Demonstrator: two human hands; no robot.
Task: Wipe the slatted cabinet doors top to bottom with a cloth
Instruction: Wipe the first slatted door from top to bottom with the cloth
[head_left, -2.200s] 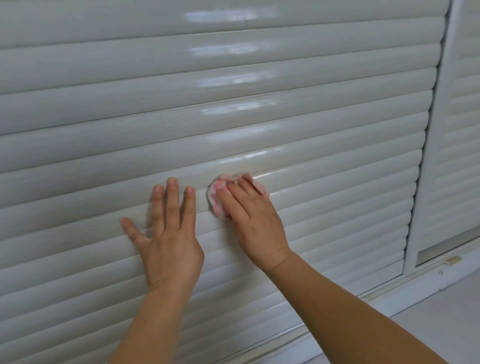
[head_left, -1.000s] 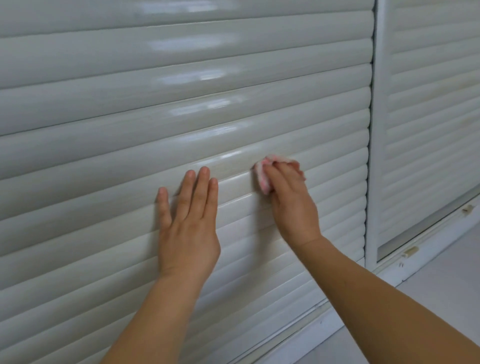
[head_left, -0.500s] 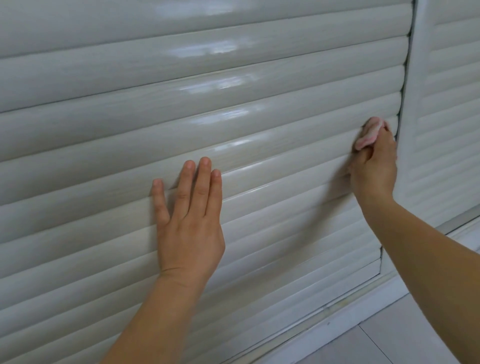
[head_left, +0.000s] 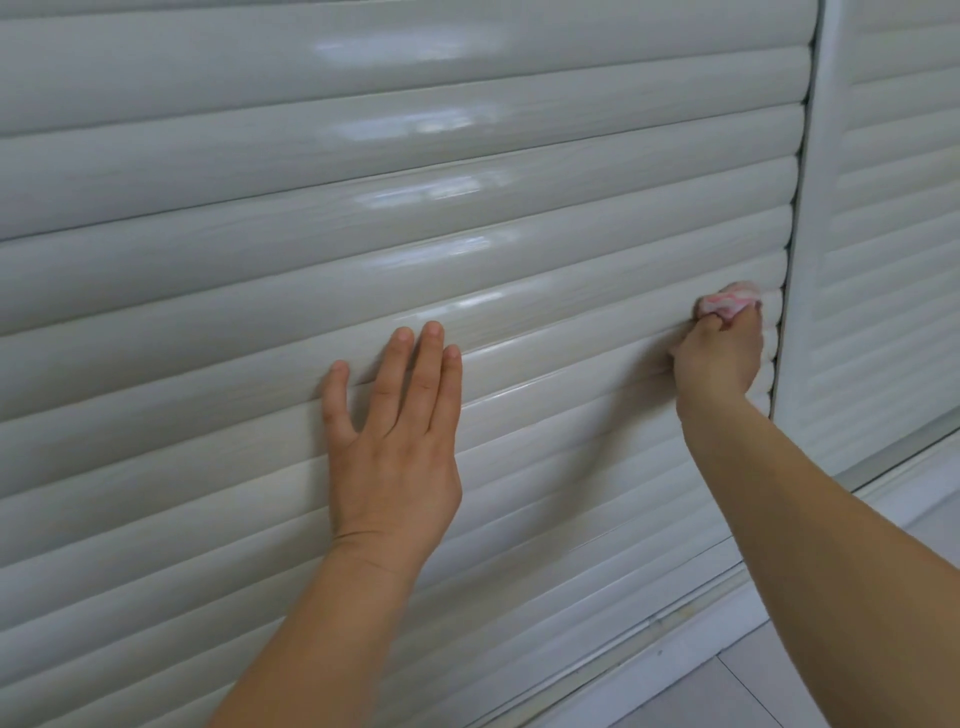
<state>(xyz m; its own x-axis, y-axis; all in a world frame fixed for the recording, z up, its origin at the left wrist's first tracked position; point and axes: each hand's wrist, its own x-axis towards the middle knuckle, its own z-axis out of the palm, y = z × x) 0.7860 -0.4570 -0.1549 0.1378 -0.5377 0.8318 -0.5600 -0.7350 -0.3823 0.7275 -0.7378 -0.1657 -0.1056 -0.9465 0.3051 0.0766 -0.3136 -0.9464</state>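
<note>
Left hand: I see my left hand flat on the slatted cabinet door, fingers straight and together, holding nothing.
Right hand: my right hand curls round the cloth.
Cloth: pink and white, bunched, pressed on a slat beside the door's right edge.
Next door: second slatted door, just right of the frame.

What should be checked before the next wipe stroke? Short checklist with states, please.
1. Cloth gripped by the right hand: ok.
2. Cloth touching a slat of the near door: ok.
3. Left hand flat on the slats, bracing: ok.
4. Stroke at the door's right edge, by the frame post: ok.
5. Slats below the cloth already wiped: cannot tell.
6. Cloth clean enough: cannot tell.
</note>
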